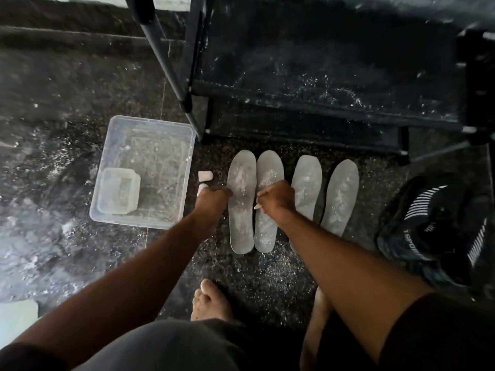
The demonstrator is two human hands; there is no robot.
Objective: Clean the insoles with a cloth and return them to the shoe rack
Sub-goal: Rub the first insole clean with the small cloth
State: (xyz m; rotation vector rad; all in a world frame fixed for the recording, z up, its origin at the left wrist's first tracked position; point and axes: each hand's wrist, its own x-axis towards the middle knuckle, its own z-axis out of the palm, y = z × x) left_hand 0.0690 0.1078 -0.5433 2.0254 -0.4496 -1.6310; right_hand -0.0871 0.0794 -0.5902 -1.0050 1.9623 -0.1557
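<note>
Four flat grey foam insoles, dusted with white powder, laid side by side on the dark speckled stone floor (267, 277), toes toward the black metal shoe rack (294, 76): first grey insole (241, 210), second (267, 170), third (306, 178), fourth (341, 194). Probably lined up so for wiping one after another, with the rack just beyond the fingertips for the return.

Left hand (213, 200) down at the outer edge of the first insole, fingers curled, touching or nearly touching that edge; whether clamped on it, cannot tell. Right hand (276, 200) over the second insole, fingers bunched together around a small pale object (257, 206), too small to name. No cloth clearly seen.

Two short white stubs (205, 175), like chalk, just left of the left fingers. One clear plastic rectangular tub (150, 124) further left, one smaller clear tub (117, 191) inside it. One black sports shoe with white stripes (428, 218) well right of the right fingers. Cleaning apparently not yet begun, judging by the powder.
</note>
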